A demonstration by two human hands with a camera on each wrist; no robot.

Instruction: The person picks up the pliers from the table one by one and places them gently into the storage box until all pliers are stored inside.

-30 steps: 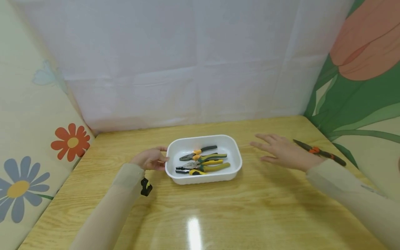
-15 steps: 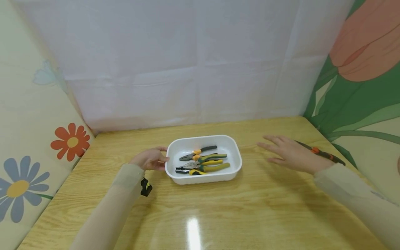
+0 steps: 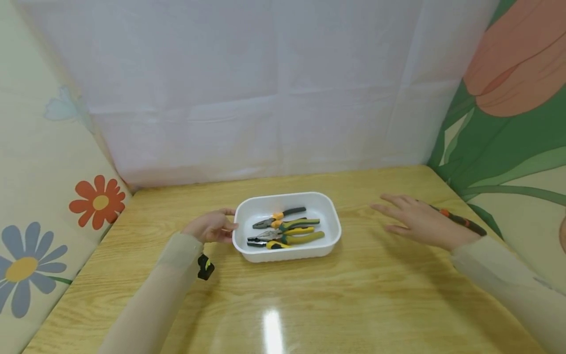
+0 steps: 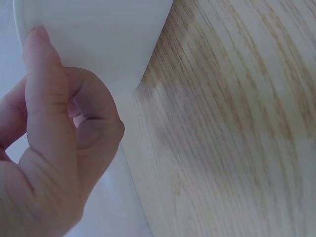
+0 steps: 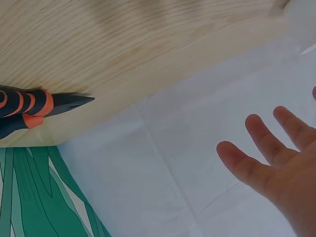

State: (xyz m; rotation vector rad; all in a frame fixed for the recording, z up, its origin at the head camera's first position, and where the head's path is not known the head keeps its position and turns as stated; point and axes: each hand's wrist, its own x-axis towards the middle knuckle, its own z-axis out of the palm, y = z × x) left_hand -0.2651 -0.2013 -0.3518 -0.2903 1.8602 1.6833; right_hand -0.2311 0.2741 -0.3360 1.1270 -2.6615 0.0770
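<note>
A white plastic tray (image 3: pixel 287 255) stands mid-table with several pliers (image 3: pixel 304 238) lying inside, their handles yellow, green, orange and black. At its left end my left hand (image 3: pixel 212 227) grips the rim. The left wrist view has the thumb against the tray's white wall (image 4: pixel 103 39) and the other fingers curled beneath. My right hand (image 3: pixel 417 223) hovers over the table to the right of the tray, fingers spread and holding nothing. Partly hidden behind that hand is a pair of long-nose pliers (image 3: pixel 468 223) with black and orange handles; its pointed tip shows in the right wrist view (image 5: pixel 74 102).
The wooden table (image 3: pixel 345 305) ends at a white cloth (image 3: pixel 274 98) behind. Flower-printed panels (image 3: pixel 40 147) stand at both sides. A small black object with a yellow-green mark (image 3: pixel 205 267) is at my left wrist.
My right hand has drifted to the right, away from the tray, and covers more of the long-nose pliers. My left hand and the tray have stayed in place.
</note>
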